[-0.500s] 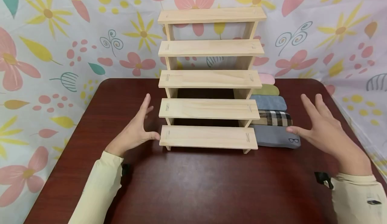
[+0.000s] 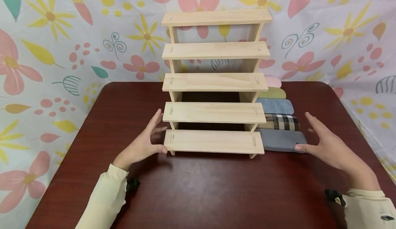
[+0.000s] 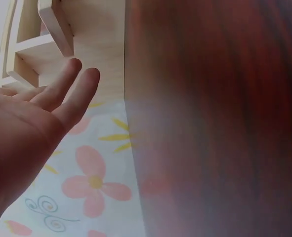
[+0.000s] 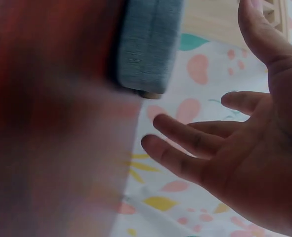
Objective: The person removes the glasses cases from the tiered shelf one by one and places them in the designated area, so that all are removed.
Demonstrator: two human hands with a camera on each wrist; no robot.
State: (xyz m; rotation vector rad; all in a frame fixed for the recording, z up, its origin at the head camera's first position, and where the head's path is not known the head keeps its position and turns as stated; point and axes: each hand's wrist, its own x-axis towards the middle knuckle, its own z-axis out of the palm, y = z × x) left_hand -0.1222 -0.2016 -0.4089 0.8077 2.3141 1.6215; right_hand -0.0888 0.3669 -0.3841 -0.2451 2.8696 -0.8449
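Observation:
A pale wooden stepped rack (image 2: 215,141) with several tiers stands on the table. Beside the left end of its lowest tier is my left hand (image 2: 140,146), fingers spread and thumb tip right at the board's corner. My right hand (image 2: 332,148) hovers at the right end of a grey glasses case (image 2: 279,140), its thumb overlapping that end in the head view. In the right wrist view its fingers (image 4: 183,163) are spread with nothing between them. The left wrist view shows loosely extended fingers (image 3: 79,96) close to the rack's side.
Behind the grey case, along the rack's right side, lie a plaid case (image 2: 281,122), a blue case (image 2: 276,106), an olive case (image 2: 273,93) and a pink case (image 2: 273,82). A floral cloth (image 2: 102,26) hangs around the dark reddish table (image 2: 201,194).
Both hands have come lower and nearer to me. The left thumb has shifted slightly right to the lowest tier's corner, and the right thumb now covers the glasses print on the grey case.

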